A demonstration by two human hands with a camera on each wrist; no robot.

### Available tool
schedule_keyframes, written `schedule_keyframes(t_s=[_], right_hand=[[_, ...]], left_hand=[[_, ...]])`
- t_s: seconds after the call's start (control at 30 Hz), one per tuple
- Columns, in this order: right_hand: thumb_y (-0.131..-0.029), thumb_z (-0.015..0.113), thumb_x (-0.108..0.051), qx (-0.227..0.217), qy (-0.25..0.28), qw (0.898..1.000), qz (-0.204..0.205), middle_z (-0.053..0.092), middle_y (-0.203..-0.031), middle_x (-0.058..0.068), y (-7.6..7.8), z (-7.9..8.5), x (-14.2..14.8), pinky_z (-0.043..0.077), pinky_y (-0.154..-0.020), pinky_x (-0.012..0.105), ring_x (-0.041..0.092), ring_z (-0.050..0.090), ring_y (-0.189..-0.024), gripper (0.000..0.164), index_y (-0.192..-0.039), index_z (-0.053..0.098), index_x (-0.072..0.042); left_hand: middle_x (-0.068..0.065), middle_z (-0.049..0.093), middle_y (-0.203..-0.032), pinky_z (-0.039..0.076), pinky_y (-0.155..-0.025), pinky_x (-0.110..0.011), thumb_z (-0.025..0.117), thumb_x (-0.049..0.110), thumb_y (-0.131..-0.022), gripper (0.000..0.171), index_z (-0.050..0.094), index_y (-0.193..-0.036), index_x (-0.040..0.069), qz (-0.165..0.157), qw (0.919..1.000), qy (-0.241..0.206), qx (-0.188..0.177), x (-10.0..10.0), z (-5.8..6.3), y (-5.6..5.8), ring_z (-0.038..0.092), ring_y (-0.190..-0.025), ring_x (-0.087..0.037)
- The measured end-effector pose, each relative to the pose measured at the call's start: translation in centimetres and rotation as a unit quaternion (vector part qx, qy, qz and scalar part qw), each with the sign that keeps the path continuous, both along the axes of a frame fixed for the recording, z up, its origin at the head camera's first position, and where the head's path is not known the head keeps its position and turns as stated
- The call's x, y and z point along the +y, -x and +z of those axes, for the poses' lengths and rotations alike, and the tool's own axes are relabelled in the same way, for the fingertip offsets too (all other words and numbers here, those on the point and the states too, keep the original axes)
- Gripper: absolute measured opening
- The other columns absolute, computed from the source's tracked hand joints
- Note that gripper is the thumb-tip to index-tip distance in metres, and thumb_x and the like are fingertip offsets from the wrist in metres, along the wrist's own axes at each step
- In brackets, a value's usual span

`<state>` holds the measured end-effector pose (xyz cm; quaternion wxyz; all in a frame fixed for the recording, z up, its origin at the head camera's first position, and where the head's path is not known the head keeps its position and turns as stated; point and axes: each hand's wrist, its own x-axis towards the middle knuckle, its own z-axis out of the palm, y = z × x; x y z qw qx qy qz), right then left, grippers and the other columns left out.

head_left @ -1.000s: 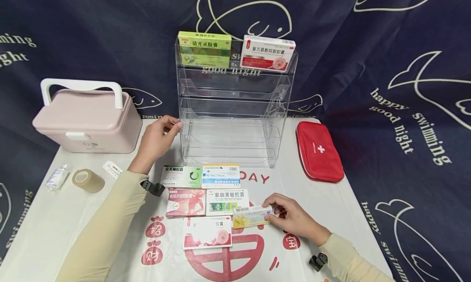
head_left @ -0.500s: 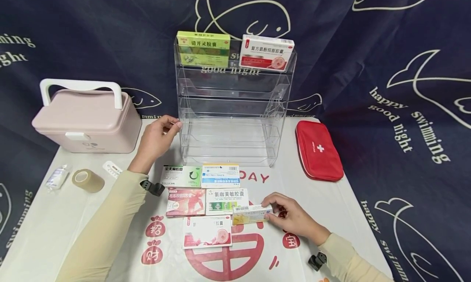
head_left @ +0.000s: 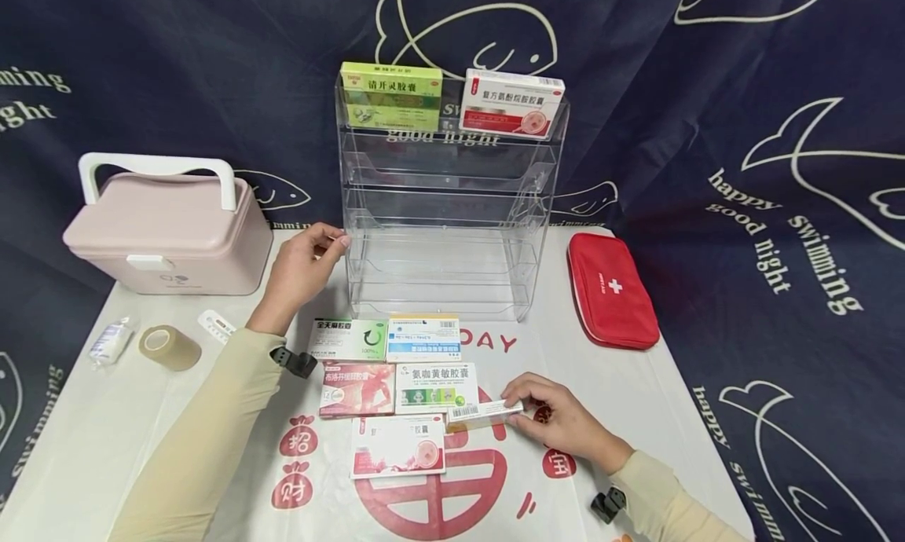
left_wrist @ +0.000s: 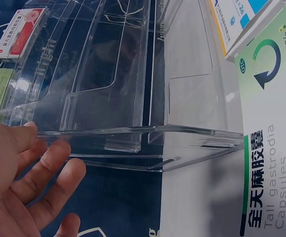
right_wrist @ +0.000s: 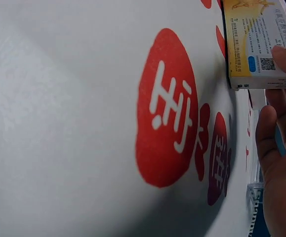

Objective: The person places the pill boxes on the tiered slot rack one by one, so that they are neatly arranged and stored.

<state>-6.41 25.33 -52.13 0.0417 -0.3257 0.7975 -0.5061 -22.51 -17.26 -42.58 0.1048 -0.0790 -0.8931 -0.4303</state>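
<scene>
Yellow-and-white medicine box (head_left: pixel 483 412) is out front of the clear acrylic rack (head_left: pixel 441 294), long axis roughly parallel to it. Right hand (head_left: pixel 560 422) is nearer, grip pinching one end so it sticks out leftward; left hand (head_left: pixel 302 265), fingers loose, touches the rack's side.

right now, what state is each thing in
Yellow-white box: held
Right grip: pinching that box
Clear rack: upright
Left grip: holding rack's edge
Green box: racked, top left
Red-white box: racked, top right
Pink case: lid shut, handle up
Red pouch: lying, zip unclear
Beige roll: wound up
Thermometer: lying
Loose boxes: lying flat
</scene>
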Motion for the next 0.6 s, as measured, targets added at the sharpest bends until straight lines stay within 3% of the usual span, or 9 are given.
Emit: schedule_keyframes(t_s=[0.17, 0.37, 0.6], right_hand=[[-0.081, 0.081, 0.010, 0.004, 0.003, 1.000, -0.002, 0.067, -0.106, 0.008, -0.1, 0.1, -0.2, 0.045, -0.058, 0.043, 0.028, 0.054, -0.075, 0.035, -0.106, 0.067, -0.010], [-0.088, 0.078, 0.003, -0.009, 0.010, 1.000, 0.001, 0.068, -0.109, 0.002, 0.2, 0.4, -0.2, 0.049, -0.055, 0.035, 0.015, 0.055, -0.074, 0.029, -0.110, 0.069, -0.014], [-0.081, 0.076, 0.017, -0.021, 0.033, 0.999, -0.010, 0.069, -0.106, 0.016, 1.3, 4.8, -1.4, 0.053, -0.063, 0.034, 0.020, 0.060, -0.078, 0.029, -0.104, 0.070, 0.001]], left_hand=[[-0.010, 0.071, -0.094, 0.044, -0.075, -0.041, 0.060, 0.033, -0.105, 0.032, 0.069, -0.116, 0.004, -0.001, 1.0000, 0.001, 0.000, 0.0, 0.0, 0.0, 0.064, -0.087, -0.027], [-0.010, 0.070, -0.095, 0.045, -0.076, -0.041, 0.060, 0.032, -0.105, 0.032, 0.068, -0.117, 0.004, 0.000, 1.0000, 0.004, -0.002, 0.0, -0.1, 0.0, 0.063, -0.087, -0.028], [-0.010, 0.070, -0.096, 0.046, -0.075, -0.042, 0.061, 0.032, -0.104, 0.031, 0.068, -0.117, 0.005, 0.006, 1.0000, 0.005, -0.005, 0.1, 0.0, -0.1, 0.064, -0.088, -0.028]])
